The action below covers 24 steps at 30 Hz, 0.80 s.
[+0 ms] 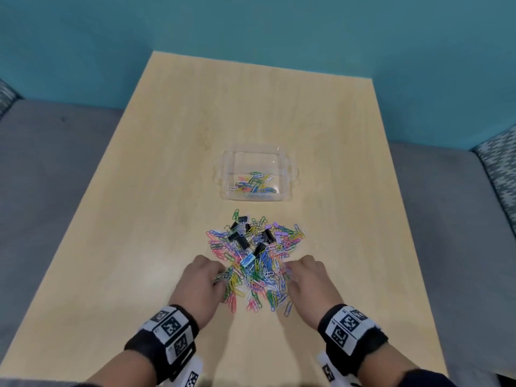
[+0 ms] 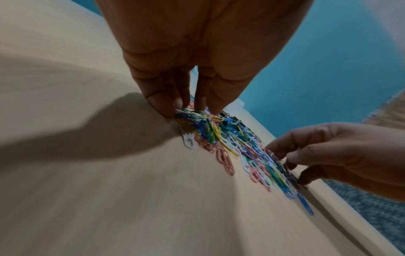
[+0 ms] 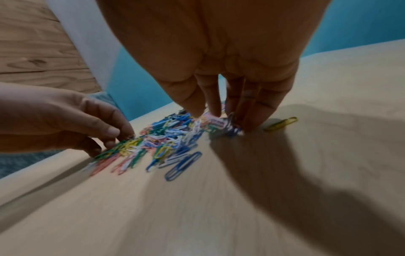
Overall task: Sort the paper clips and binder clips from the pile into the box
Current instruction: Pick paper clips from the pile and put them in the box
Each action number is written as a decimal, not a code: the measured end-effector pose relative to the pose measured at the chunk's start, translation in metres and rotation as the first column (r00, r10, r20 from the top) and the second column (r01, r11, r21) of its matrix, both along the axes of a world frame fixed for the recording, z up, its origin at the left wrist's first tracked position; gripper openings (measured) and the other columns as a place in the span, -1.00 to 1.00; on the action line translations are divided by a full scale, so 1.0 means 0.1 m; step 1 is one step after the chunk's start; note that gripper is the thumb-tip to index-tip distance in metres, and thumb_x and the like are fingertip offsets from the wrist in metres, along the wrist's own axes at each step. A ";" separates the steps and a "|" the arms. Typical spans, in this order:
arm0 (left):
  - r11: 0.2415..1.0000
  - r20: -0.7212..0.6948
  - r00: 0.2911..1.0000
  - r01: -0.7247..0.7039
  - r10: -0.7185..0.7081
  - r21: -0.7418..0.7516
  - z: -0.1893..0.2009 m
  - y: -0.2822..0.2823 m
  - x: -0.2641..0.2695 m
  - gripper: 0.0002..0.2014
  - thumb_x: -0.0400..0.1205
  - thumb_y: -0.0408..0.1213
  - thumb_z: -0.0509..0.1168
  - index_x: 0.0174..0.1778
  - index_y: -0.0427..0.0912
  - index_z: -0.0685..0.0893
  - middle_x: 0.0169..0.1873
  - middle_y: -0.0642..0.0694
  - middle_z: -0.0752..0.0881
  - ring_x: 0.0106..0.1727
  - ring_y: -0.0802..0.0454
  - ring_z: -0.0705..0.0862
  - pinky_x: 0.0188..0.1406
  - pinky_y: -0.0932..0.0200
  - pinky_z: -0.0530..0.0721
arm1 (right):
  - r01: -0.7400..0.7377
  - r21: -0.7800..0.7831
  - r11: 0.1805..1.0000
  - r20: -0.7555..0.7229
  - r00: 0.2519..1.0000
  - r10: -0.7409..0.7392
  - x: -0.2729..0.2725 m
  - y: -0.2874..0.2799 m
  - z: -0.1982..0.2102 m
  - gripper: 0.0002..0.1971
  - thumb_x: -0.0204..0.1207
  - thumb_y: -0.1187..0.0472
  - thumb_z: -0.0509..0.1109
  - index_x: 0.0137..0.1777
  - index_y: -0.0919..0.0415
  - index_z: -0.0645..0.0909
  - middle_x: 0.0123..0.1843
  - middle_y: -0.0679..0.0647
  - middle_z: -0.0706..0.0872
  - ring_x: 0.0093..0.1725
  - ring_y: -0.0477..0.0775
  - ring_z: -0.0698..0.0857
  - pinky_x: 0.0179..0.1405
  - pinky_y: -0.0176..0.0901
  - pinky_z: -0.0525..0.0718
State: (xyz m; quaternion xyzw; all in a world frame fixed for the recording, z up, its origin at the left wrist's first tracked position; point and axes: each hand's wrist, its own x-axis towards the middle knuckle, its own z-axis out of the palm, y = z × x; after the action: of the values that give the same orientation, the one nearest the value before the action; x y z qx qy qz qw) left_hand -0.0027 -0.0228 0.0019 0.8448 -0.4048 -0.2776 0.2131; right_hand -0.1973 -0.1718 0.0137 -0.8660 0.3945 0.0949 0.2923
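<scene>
A heap of coloured paper clips (image 1: pixel 255 272) lies on the wooden table, mixed with black binder clips (image 1: pixel 239 239), purple binder clips (image 1: pixel 277 233) and one light blue binder clip (image 1: pixel 247 260). Beyond it stands a clear plastic box (image 1: pixel 290 174) with several paper clips in its near part. My left hand (image 1: pixel 219 277) digs its curled fingers into the heap's near left edge and pinches clips (image 2: pixel 192 110). On the near right edge my right hand (image 1: pixel 289 272) does the same, fingertips (image 3: pixel 197 112) bunched on clips. Each hand shows in the other's wrist view: left hand (image 3: pixel 118 136), right hand (image 2: pixel 282 161).
One yellow paper clip (image 3: pixel 281 123) lies alone just right of my right fingers. The table (image 1: pixel 167 163) is bordered by a grey seat (image 1: pixel 50 163) on both sides, patterned cushions (image 1: pixel 499 174) and a teal wall (image 1: pixel 251 23) behind.
</scene>
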 end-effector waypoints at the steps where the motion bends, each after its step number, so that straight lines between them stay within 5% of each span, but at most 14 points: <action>1: 1.000 -0.011 1.000 -0.019 0.019 0.000 -0.01 0.04 -0.02 -0.82 0.51 -0.17 0.42 0.00 -0.05 0.71 -0.12 -0.01 0.52 -0.04 -0.06 0.59 -0.01 0.08 0.53 | -0.002 0.001 1.000 0.043 0.999 0.002 -0.05 0.04 0.00 -0.65 0.57 0.23 0.23 0.35 0.09 0.53 0.16 0.06 0.49 0.19 0.15 0.44 0.17 -0.11 0.47; 6: 0.993 0.006 0.994 -0.107 0.107 0.056 -0.08 0.19 -0.12 -0.43 0.34 0.09 0.51 0.24 -0.01 0.60 -0.03 -0.04 0.48 0.04 -0.09 0.56 0.09 0.01 0.57 | 0.156 -0.041 0.987 0.007 0.988 -0.156 -0.28 0.18 -0.06 -0.52 0.50 -0.03 0.40 0.39 0.03 0.45 0.18 0.03 0.41 0.18 0.15 0.44 0.14 -0.09 0.50; 12: 0.994 0.126 0.990 0.047 -0.060 0.104 -0.06 -0.14 -0.34 -0.34 0.38 0.03 0.46 0.39 -0.02 0.44 0.11 -0.06 0.43 0.12 -0.08 0.40 0.13 0.08 0.48 | -0.033 -0.096 0.995 -0.010 0.999 0.032 0.18 0.38 -0.17 -0.15 0.38 -0.17 0.46 0.60 0.00 0.14 0.30 0.03 0.34 0.24 0.14 0.34 0.24 -0.06 0.50; 19: 0.986 0.133 0.985 0.095 -0.113 0.135 -0.06 -0.31 -0.24 -0.69 0.49 -0.14 0.40 0.12 -0.10 0.57 0.07 -0.11 0.50 0.06 -0.19 0.57 -0.03 -0.02 0.57 | -0.137 -0.135 0.981 -0.032 0.991 0.134 0.38 0.30 -0.17 -0.68 0.51 0.29 0.30 0.26 0.14 0.44 0.20 0.14 0.43 0.10 0.24 0.47 -0.02 0.01 0.50; 24: 0.992 0.104 0.990 0.090 -0.099 0.092 -0.05 -0.27 -0.16 -0.80 0.56 -0.20 0.32 0.09 -0.08 0.63 0.07 -0.07 0.55 0.05 -0.16 0.64 -0.07 0.04 0.61 | -0.171 -0.095 0.981 -0.060 0.984 0.165 0.33 0.17 -0.14 -0.75 0.45 0.41 0.30 0.08 0.16 0.47 0.04 0.12 0.48 -0.09 0.21 0.53 -0.24 -0.05 0.34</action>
State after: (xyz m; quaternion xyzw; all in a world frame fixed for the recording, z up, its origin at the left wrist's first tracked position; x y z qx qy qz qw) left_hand -0.0190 -0.0499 -0.0028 0.8469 -0.4430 -0.2584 0.1403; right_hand -0.1640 -0.1548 -0.0003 -0.9070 0.3317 0.1216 0.2293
